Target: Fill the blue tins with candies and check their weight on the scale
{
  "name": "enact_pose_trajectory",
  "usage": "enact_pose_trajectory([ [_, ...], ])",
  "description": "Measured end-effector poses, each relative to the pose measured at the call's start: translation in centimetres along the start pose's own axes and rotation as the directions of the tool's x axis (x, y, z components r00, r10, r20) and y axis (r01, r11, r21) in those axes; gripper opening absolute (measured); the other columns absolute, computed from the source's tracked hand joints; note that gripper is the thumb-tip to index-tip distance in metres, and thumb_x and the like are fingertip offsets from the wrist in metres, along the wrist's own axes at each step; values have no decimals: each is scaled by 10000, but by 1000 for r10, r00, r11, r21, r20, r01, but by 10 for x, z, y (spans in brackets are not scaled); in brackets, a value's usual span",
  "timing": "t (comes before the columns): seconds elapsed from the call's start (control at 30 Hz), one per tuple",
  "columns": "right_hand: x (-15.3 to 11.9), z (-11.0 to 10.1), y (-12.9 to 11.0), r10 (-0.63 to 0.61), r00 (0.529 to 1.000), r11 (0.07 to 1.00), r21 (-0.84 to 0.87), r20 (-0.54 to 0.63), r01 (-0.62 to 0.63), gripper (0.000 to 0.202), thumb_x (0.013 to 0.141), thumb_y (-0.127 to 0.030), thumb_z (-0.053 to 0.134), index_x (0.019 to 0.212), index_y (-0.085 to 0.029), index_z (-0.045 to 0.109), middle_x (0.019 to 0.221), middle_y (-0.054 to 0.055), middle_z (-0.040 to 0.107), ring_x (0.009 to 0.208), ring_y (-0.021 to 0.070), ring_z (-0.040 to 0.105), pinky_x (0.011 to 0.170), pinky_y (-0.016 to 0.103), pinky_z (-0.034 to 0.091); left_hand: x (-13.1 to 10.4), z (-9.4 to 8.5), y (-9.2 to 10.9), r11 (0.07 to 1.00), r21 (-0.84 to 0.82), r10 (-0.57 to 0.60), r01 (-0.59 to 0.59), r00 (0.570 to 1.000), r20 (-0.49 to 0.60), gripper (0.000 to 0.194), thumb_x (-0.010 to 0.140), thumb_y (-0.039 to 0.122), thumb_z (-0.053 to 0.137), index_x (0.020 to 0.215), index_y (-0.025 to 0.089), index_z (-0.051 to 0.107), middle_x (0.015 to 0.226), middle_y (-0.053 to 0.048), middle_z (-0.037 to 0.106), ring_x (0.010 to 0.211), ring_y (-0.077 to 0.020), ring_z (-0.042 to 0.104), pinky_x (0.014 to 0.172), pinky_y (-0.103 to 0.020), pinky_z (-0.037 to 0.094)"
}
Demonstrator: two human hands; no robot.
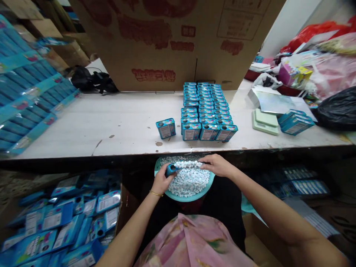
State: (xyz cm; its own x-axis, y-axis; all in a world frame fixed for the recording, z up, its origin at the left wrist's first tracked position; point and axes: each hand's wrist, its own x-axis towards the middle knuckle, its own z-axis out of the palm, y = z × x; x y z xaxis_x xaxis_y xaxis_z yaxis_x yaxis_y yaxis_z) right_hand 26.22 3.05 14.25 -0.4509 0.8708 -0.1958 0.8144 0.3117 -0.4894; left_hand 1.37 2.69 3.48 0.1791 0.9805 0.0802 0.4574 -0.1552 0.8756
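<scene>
- Left hand (160,181): mine, fingers and thumb closed around a small blue box (170,170), its dark round opening showing, above the near-left part of the basin.
- Right hand (218,165): mine, fingertips drawn in at the right end of a row of white pellets (189,164); whether they pinch pellets or a support beneath, I cannot tell.
- Teal basin (189,199): below both hands, holding loose white pellets (191,184).
- Handling, my judgement: box gripped firmly without denting the walls; row kept level and in line with the box; movements small and over the basin, so strays drop back inside.
- Surface (133,115): white, chipped in places, beyond the basin.
- Single blue box (166,128): upright, left of the block, apart from it.
- Blue boxes (210,131): three columns, packed close.
- Large cardboard carton (178,55): at the rear edge, red print.
- Pale green scale (265,121): to the right, beside a small group of boxes (297,124).
- Black plastic bag (338,109): far right.
- Blue packs (55,222): heaped, lower left.
- Stacked display trays (25,89): left, blurred.
</scene>
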Motion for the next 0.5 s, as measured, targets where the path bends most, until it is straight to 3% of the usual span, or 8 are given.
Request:
enact_pose_trajectory([
  [0.23,11,-21,-44,69,989,913,-408,130,-10,315,798,-405,402,843,-213,648,858,69,657,860,220,579,668,270,396,2,7,0,994,69,86,-89,995,43,353,673,296,553,998,167,509,1002,-79,564,933,-201,518,840,-331,392],
  [0.5,9,-26,-67,103,988,871,-490,119,-32,314,794,-361,396,839,-168,640,850,100,647,826,221,584,655,273,402,0,7,-3,995,3,100,-100,995,13,338,668,282,567,989,188,516,965,-55,572,906,-194,527,826,-322,396],
])
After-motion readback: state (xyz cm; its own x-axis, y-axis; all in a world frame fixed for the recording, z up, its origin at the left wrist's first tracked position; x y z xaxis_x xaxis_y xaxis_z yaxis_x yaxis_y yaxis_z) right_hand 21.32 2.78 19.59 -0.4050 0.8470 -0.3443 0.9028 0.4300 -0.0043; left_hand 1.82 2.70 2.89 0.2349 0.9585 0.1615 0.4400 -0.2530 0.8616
